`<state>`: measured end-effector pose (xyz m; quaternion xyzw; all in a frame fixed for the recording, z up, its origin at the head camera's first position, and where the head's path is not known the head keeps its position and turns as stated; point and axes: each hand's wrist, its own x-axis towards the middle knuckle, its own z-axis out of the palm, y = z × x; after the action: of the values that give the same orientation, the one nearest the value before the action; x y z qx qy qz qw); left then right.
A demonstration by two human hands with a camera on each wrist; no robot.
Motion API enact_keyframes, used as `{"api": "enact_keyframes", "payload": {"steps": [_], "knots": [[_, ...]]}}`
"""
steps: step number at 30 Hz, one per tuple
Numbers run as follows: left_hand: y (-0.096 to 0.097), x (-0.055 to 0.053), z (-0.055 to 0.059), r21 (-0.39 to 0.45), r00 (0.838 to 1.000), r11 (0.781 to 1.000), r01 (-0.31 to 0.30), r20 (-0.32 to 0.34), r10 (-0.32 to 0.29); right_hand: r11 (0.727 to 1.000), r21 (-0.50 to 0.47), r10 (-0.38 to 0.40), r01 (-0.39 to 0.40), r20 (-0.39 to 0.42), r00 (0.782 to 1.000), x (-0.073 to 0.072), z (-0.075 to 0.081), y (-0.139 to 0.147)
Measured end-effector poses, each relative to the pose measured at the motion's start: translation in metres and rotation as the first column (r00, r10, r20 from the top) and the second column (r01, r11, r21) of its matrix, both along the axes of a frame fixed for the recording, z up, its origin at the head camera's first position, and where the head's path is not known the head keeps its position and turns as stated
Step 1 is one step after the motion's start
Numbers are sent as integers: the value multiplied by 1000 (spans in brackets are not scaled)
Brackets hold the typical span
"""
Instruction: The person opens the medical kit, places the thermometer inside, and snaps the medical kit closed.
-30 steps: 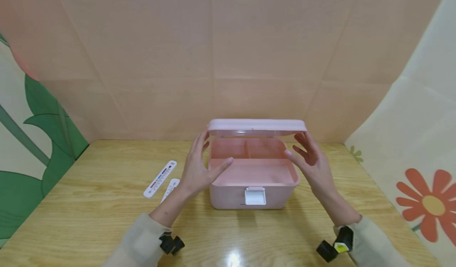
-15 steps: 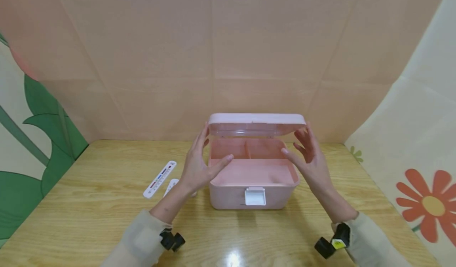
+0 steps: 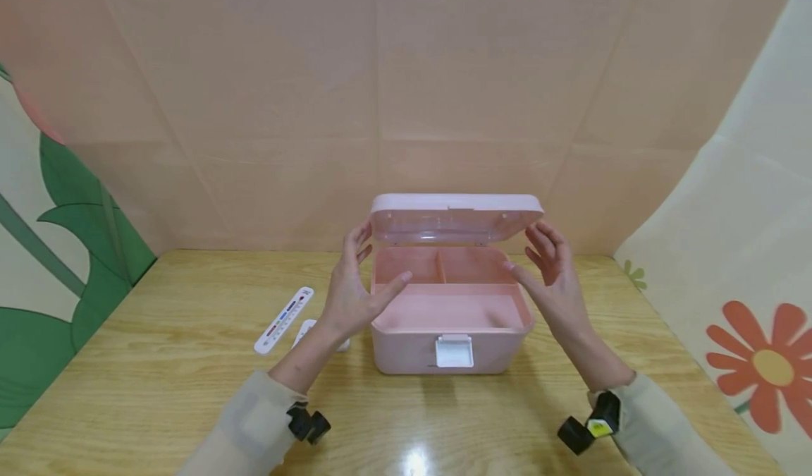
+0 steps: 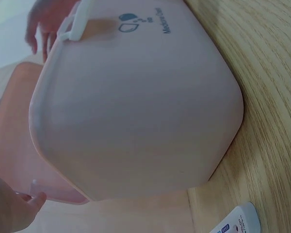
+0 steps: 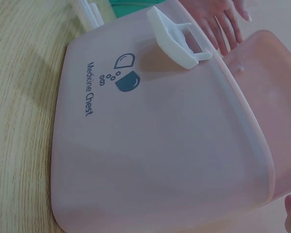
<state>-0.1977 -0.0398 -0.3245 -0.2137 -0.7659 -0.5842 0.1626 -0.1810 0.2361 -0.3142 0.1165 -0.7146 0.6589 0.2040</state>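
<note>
A pink medicine box (image 3: 406,352) stands on the table with its lid (image 3: 457,202) raised and tilted back. Its front reads "Medicine Chest" in the right wrist view, and a white latch (image 3: 454,352) hangs on it. My left hand (image 3: 355,296) is at the left side, fingertips by the lid's left corner, thumb over the box's rim. My right hand (image 3: 561,296) mirrors it at the right, its loosely bent fingers beside the lid's right corner. Whether the fingertips touch the lid is hard to tell. Neither hand grips anything visible.
Inside the box, a divider (image 3: 440,264) splits the rear section into two compartments. Left of the box lies a white strip with a printed scale (image 3: 283,321). Closer in are another white piece (image 3: 304,328), partly hidden by the left arm, and a small white item (image 3: 344,345).
The lid has swung further up and back, showing more of its inner side. Both hands have stayed beside it, the right fingers shifting slightly. The box body has stayed in place.
</note>
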Motion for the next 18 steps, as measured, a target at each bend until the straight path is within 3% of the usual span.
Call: {"api": "enact_keyframes", "payload": {"steps": [7,18], "knots": [[-2,-4,1,-21,999,1000,10,-32,-10,1000,-21,3,-4,-47,999,-4,0,0],[-4,-10,0,-67,998,998,-23,-62,19,999,37,8,-8,9,1000,-9,4,5]]}}
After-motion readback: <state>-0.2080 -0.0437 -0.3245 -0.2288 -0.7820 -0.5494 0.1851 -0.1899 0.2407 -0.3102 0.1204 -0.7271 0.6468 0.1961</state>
